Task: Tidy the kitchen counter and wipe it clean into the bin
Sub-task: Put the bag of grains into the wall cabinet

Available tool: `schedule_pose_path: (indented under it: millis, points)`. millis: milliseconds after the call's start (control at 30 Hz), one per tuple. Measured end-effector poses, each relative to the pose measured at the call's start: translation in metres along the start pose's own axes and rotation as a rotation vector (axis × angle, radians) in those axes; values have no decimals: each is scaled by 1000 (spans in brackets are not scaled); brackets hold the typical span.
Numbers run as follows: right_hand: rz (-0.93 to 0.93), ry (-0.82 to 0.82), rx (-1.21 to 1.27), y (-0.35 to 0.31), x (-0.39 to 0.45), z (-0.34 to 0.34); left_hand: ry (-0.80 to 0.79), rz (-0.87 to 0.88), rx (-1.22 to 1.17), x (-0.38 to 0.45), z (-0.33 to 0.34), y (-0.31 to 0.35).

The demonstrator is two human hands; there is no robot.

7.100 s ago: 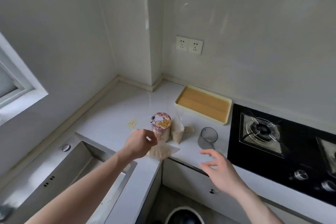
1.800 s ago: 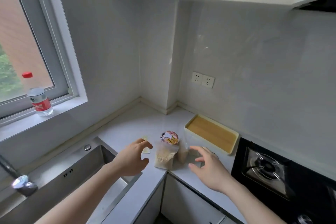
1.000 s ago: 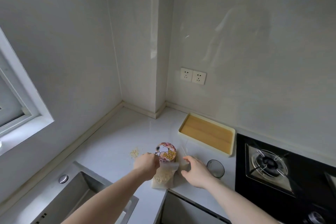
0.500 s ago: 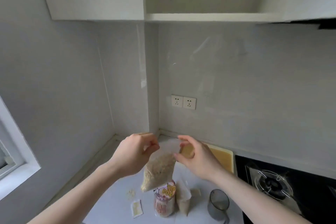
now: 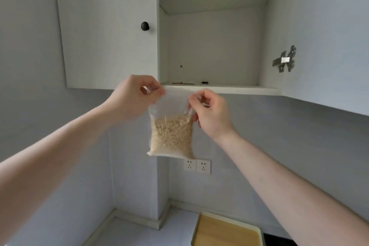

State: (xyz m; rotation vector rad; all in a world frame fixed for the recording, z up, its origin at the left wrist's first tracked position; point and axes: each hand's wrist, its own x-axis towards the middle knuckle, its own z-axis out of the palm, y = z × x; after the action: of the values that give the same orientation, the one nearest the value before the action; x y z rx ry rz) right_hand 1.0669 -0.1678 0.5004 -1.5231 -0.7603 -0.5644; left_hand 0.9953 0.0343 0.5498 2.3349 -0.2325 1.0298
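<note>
A clear plastic bag of pale oat flakes [image 5: 171,136] hangs in the air in front of the wall cupboard. My left hand [image 5: 133,98] pinches its top left corner and my right hand [image 5: 209,112] pinches its top right corner. The bag's top edge is level with the bottom shelf of the open cupboard [image 5: 211,50]. Only a strip of the white counter [image 5: 139,233] shows at the bottom; the rest of it is out of view.
The cupboard door [image 5: 323,36] stands open at the right with a metal hinge [image 5: 285,60]. A shut door with a black knob [image 5: 145,25] is at the left. Small dark items [image 5: 204,82] lie on the shelf. A wooden-topped tray [image 5: 225,231] and double socket [image 5: 197,166] lie below.
Both hands have lifted the oat bag from above the counter up to the cupboard shelf. My view has tilted upward, so the cup, the other bag and the glass have left the frame.
</note>
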Motion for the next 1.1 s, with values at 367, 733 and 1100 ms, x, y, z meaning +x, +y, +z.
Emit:
schedule_pose_path:
  millis: [367,733,1100]
  points:
    - [-105,278,-151,-44,113,-6,76,178,322,107,-29,44]
    - [7,584,-197,-53,183,-34,320,272,662,167,-19,28]
    - [54,647,-542,-41,223,-88,223,75,634,178,23,-22]
